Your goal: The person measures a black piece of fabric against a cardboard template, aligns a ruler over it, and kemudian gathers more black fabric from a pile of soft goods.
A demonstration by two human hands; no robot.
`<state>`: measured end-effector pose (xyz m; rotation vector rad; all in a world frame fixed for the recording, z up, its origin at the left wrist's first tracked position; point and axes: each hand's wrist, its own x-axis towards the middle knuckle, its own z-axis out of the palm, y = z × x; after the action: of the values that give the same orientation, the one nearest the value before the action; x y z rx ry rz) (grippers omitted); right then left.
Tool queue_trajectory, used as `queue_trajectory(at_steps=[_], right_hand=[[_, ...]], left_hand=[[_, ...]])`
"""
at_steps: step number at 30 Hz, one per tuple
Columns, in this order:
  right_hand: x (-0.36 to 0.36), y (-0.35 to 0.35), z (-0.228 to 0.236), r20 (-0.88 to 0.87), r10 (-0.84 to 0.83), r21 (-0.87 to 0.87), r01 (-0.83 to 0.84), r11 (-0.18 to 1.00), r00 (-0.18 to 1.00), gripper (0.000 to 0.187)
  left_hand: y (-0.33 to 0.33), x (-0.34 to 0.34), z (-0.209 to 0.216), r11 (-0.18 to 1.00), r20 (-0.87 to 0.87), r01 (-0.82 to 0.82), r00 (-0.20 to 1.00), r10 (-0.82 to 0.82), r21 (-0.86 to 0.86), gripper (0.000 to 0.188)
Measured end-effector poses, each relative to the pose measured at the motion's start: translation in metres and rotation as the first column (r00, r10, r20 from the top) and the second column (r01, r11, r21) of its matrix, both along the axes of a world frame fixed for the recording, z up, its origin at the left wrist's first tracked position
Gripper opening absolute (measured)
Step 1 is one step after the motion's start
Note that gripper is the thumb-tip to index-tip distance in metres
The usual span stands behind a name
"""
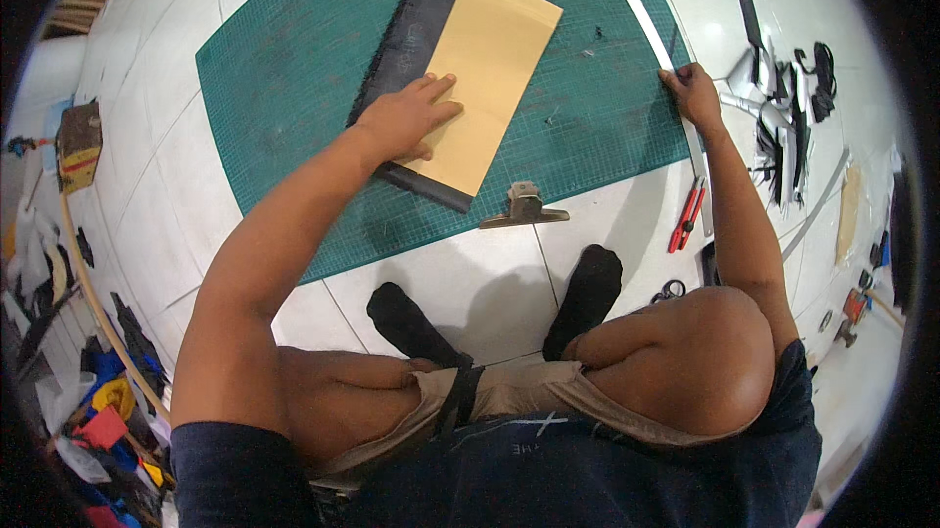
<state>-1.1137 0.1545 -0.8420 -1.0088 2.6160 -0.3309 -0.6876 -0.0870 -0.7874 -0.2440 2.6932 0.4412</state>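
My left hand (406, 122) lies with fingers spread on a yellow card rectangle (499, 68), pressing near its left edge. Under the card is a larger black sheet of material (406, 46) with a frayed left edge and faint writing; it sticks out at the left and bottom. Both rest tilted on a green cutting mat (284, 78). At the mat's right edge my right hand (696, 99) has its fingers closed on a long metal ruler (638, 7). A large metal bulldog clip (525, 207) sits by the mat's near edge.
A red utility knife (688, 217) lies below my right hand, with scissors (670, 290) nearer my knee. Black and silver scraps (778, 132) are piled on the white tiles at right. At left are a worn box (80, 146) and colourful scraps (108, 425).
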Motion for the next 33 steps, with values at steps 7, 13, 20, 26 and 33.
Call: queue_trajectory(at_steps=[7,13,20,26,33], right_hand=[[0.002,0.01,0.008,0.179,-0.149,0.061,0.14,0.988,0.973,0.048],[0.019,0.042,0.03,0.084,-0.041,-0.232,0.059,0.971,0.996,0.046],[0.146,0.127,0.104,0.216,0.063,-0.317,0.009,0.948,0.974,0.041],[0.259,0.173,0.09,0.51,0.275,-0.129,-0.244,0.961,0.815,0.042],[0.286,0.155,0.057,0.426,0.418,-0.096,-0.419,0.903,0.803,0.042]], left_hand=[[-0.003,-0.002,0.004,0.998,0.072,0.054,0.996,-0.052,-0.021,0.098],[-0.009,0.0,-0.003,0.994,0.024,0.089,0.996,-0.088,-0.064,0.1],[-0.012,0.013,-0.005,0.989,0.074,0.112,0.992,-0.106,-0.092,0.096],[-0.006,0.002,-0.001,0.985,0.086,0.11,0.991,-0.098,-0.136,0.096],[-0.007,0.002,-0.004,0.988,0.076,0.11,0.992,-0.103,-0.109,0.095]])
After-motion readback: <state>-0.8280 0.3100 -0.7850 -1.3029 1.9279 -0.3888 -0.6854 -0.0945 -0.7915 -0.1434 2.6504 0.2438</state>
